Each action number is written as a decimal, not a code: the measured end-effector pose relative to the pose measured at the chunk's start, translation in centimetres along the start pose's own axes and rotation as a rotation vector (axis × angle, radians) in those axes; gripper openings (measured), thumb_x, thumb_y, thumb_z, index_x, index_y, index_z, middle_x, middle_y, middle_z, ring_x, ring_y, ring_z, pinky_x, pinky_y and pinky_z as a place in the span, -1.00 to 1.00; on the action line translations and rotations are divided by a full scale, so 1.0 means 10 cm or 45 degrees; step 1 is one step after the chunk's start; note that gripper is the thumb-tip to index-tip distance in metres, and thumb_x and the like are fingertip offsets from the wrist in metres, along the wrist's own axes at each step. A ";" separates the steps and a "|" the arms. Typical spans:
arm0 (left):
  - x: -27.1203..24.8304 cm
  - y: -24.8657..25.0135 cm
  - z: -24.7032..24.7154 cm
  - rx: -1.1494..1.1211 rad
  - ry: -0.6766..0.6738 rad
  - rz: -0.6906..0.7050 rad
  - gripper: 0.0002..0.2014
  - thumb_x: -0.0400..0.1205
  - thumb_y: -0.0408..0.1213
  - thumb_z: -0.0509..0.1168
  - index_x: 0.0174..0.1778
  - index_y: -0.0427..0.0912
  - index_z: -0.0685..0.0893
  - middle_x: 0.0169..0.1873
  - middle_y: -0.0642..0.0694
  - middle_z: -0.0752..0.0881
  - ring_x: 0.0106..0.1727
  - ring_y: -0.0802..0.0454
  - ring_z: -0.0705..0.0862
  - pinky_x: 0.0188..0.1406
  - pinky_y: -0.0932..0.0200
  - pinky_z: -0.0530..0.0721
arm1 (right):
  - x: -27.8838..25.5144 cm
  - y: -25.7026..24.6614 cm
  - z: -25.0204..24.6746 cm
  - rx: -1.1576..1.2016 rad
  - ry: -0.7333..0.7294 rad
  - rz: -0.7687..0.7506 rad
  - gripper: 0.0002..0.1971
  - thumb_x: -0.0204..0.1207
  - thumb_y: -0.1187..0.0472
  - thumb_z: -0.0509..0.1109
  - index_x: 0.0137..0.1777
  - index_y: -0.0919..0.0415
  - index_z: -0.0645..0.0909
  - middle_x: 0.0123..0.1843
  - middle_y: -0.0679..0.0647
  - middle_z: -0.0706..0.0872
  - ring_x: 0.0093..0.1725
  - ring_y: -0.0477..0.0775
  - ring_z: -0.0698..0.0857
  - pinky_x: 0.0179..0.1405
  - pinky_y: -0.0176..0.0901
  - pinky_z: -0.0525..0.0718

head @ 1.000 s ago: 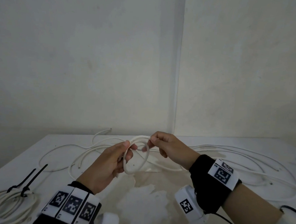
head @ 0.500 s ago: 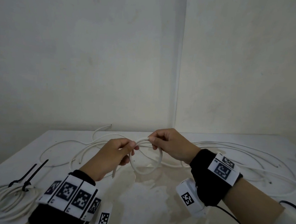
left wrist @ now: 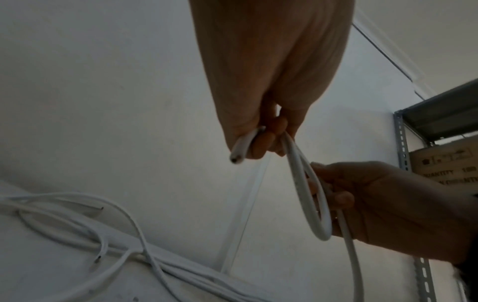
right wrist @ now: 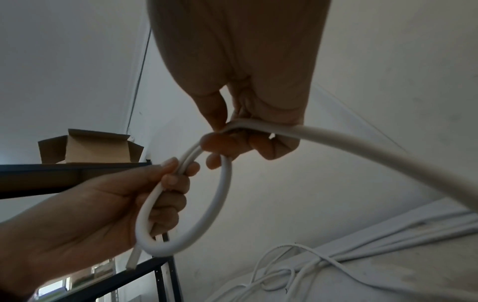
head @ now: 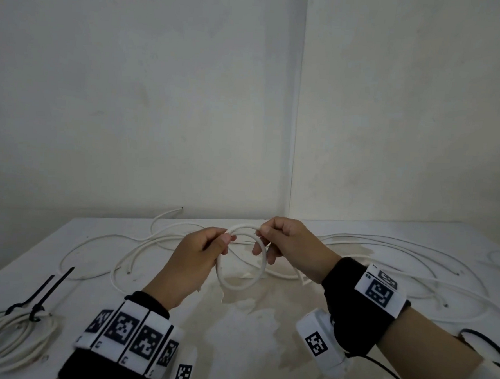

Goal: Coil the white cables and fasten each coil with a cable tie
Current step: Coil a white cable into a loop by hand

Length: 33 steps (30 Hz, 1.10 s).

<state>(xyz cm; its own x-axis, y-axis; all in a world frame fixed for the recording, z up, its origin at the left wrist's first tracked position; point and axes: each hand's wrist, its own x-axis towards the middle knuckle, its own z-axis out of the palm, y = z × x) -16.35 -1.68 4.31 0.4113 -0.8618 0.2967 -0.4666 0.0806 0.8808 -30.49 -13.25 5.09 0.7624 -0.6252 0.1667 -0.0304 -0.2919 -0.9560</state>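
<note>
A small loop of white cable point(head: 238, 285) hangs between both hands above the table. My left hand point(head: 198, 256) pinches the top left of the loop, with the cable's cut end point(left wrist: 236, 159) sticking out below its fingers. My right hand point(head: 286, 244) pinches the top right of the loop point(right wrist: 207, 216), and the free length of cable point(right wrist: 388, 151) runs back past that wrist. Several loose white cables point(head: 400, 248) lie spread over the far half of the table. A finished white coil point(head: 8, 338) with black cable ties point(head: 43, 294) lies at the near left.
The white table point(head: 248, 341) stands in a corner between two bare walls. A thin black cord point(head: 491, 344) lies at the near right edge. A metal shelf point(right wrist: 77, 173) carries an open cardboard box point(right wrist: 88, 149).
The hands rose slightly and came closer together. The loop turned and closed into a rounder ring, with the left hand now pinching the doubled strands at its top.
</note>
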 end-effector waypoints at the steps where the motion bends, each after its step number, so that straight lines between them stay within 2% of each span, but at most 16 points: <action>1: 0.01 0.01 0.01 0.057 -0.008 0.032 -0.68 0.69 -0.28 0.16 -0.40 0.01 0.57 -0.65 0.24 0.52 -0.59 0.26 0.39 -0.52 0.47 0.34 | -0.01 -0.02 0.00 0.005 -0.013 0.008 -0.78 0.67 0.29 0.13 -0.20 0.19 0.50 -0.30 0.13 0.73 -0.57 -0.07 0.51 -0.42 -0.34 0.48; 3: 0.02 0.03 0.01 0.175 -0.042 0.088 -0.65 0.69 -0.30 0.15 -0.44 0.03 0.52 -0.64 0.20 0.53 -0.60 0.28 0.41 -0.54 0.45 0.35 | -0.04 -0.06 -0.02 -0.085 -0.054 -0.022 -0.80 0.68 0.25 0.10 -0.08 0.17 0.55 -0.31 0.09 0.72 -0.55 -0.04 0.48 -0.48 -0.39 0.45; 5: 0.02 0.04 0.01 0.250 -0.073 0.126 -0.64 0.70 -0.29 0.15 -0.44 0.07 0.50 -0.61 0.19 0.54 -0.59 0.31 0.44 -0.52 0.46 0.37 | -0.04 -0.06 -0.03 -0.229 -0.109 -0.077 -0.75 0.70 0.16 0.10 0.06 0.19 0.61 -0.34 0.03 0.70 -0.56 -0.11 0.45 -0.51 -0.43 0.44; 6: 0.02 0.05 0.01 0.276 -0.090 0.142 -0.64 0.70 -0.29 0.15 -0.43 0.09 0.50 -0.63 0.23 0.55 -0.56 0.32 0.45 -0.50 0.47 0.37 | -0.03 -0.06 -0.04 -0.271 -0.124 -0.099 -0.72 0.70 0.15 0.10 0.07 0.22 0.63 -0.35 0.00 0.69 -0.58 -0.15 0.45 -0.51 -0.43 0.44; 8: 0.03 0.05 0.03 0.304 -0.100 0.157 -0.66 0.69 -0.28 0.16 -0.41 0.10 0.52 -0.62 0.28 0.56 -0.52 0.33 0.46 -0.46 0.49 0.37 | -0.01 -0.04 -0.06 -0.267 -0.127 -0.124 -0.73 0.69 0.20 0.13 -0.04 0.26 0.66 -0.36 -0.02 0.69 -0.59 -0.17 0.48 -0.47 -0.43 0.45; 10: 0.03 0.02 0.04 0.290 -0.061 0.157 -0.73 0.68 -0.27 0.19 -0.34 0.07 0.59 -0.52 0.19 0.59 -0.50 0.34 0.48 -0.44 0.48 0.39 | 0.00 -0.03 -0.06 -0.252 -0.104 -0.147 -0.71 0.67 0.28 0.15 -0.21 0.21 0.65 -0.35 0.01 0.69 -0.58 -0.19 0.50 -0.42 -0.44 0.48; 12: 0.05 -0.01 0.03 0.273 0.001 0.151 -0.77 0.64 -0.24 0.25 -0.35 0.03 0.62 -0.46 0.12 0.62 -0.52 0.35 0.52 -0.44 0.45 0.42 | -0.02 -0.02 -0.06 -0.232 -0.070 -0.152 -0.70 0.65 0.33 0.17 -0.27 0.22 0.64 -0.35 0.06 0.68 -0.58 -0.22 0.50 -0.41 -0.47 0.49; 16: 0.02 -0.01 0.04 0.345 0.075 0.149 -0.71 0.62 -0.19 0.28 -0.46 0.02 0.57 -0.60 0.12 0.57 -0.55 0.30 0.55 -0.47 0.50 0.45 | -0.05 0.00 -0.07 -0.256 -0.032 -0.142 -0.73 0.63 0.30 0.23 -0.23 0.36 0.68 -0.36 0.09 0.69 -0.58 -0.22 0.47 -0.41 -0.48 0.49; 19: 0.03 -0.02 0.06 0.343 0.102 0.153 -0.76 0.64 -0.18 0.25 -0.38 -0.02 0.60 -0.48 0.10 0.62 -0.45 0.23 0.53 -0.41 0.47 0.43 | -0.05 0.02 -0.06 -0.325 -0.008 -0.146 -0.72 0.61 0.24 0.27 -0.24 0.37 0.69 -0.39 0.03 0.66 -0.55 -0.21 0.40 -0.43 -0.47 0.42; 21: 0.04 -0.02 0.08 0.318 0.102 0.144 -0.78 0.64 -0.18 0.24 -0.30 -0.11 0.66 -0.44 0.06 0.62 -0.46 0.26 0.52 -0.41 0.48 0.42 | -0.04 0.04 -0.06 -0.341 0.014 -0.153 -0.71 0.60 0.20 0.29 -0.23 0.38 0.70 -0.38 0.10 0.63 -0.45 -0.11 0.38 -0.39 -0.38 0.38; 23: 0.05 -0.02 0.11 0.329 0.100 0.145 -0.76 0.65 -0.18 0.22 -0.23 -0.22 0.69 -0.43 0.04 0.63 -0.44 0.24 0.52 -0.38 0.48 0.43 | -0.03 0.06 -0.06 -0.314 0.048 -0.158 -0.69 0.60 0.19 0.29 -0.25 0.41 0.69 -0.42 0.03 0.60 -0.41 -0.08 0.39 -0.36 -0.37 0.39; 26: 0.04 -0.02 0.13 0.353 0.091 0.154 -0.78 0.64 -0.18 0.23 -0.29 -0.13 0.67 -0.42 0.05 0.64 -0.42 0.25 0.56 -0.33 0.47 0.46 | -0.03 0.09 -0.05 -0.291 0.095 -0.152 -0.70 0.58 0.22 0.32 -0.19 0.47 0.70 -0.44 0.01 0.61 -0.44 -0.10 0.43 -0.33 -0.35 0.43; 28: 0.05 -0.01 0.12 0.334 0.079 0.139 -0.78 0.63 -0.18 0.25 -0.34 -0.05 0.64 -0.43 0.02 0.64 -0.47 0.32 0.55 -0.41 0.48 0.46 | -0.02 0.10 -0.04 -0.305 0.122 -0.148 -0.72 0.57 0.22 0.33 -0.23 0.43 0.72 -0.46 -0.02 0.63 -0.48 -0.16 0.45 -0.33 -0.36 0.44; 30: 0.04 -0.01 0.10 0.294 0.059 0.095 -0.80 0.63 -0.19 0.27 -0.33 -0.02 0.65 -0.44 0.00 0.64 -0.55 0.30 0.55 -0.48 0.50 0.46 | -0.01 0.10 -0.04 -0.340 0.138 -0.147 -0.73 0.56 0.22 0.35 -0.33 0.30 0.71 -0.48 -0.08 0.63 -0.53 -0.23 0.47 -0.35 -0.41 0.44; 32: 0.03 -0.02 0.06 0.266 0.018 0.041 -0.83 0.62 -0.19 0.28 -0.28 -0.04 0.69 -0.43 0.01 0.64 -0.57 0.29 0.55 -0.49 0.47 0.47 | -0.01 0.09 -0.03 -0.400 0.135 -0.154 -0.69 0.56 0.21 0.35 -0.44 0.16 0.66 -0.50 -0.10 0.63 -0.54 -0.24 0.49 -0.35 -0.42 0.45; 33: 0.03 -0.03 0.04 0.270 0.002 0.023 -0.84 0.61 -0.18 0.30 -0.28 -0.05 0.70 -0.44 0.02 0.63 -0.56 0.29 0.54 -0.46 0.42 0.47 | -0.01 0.10 -0.02 -0.407 0.124 -0.149 -0.69 0.56 0.22 0.35 -0.44 0.15 0.66 -0.48 -0.08 0.65 -0.52 -0.23 0.50 -0.33 -0.39 0.48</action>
<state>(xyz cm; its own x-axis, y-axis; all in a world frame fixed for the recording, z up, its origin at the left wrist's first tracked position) -16.42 -2.16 3.95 0.4022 -0.8606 0.3123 -0.6281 -0.0112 0.7780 -30.67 -13.62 4.22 0.7080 -0.6358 0.3073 -0.1593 -0.5678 -0.8076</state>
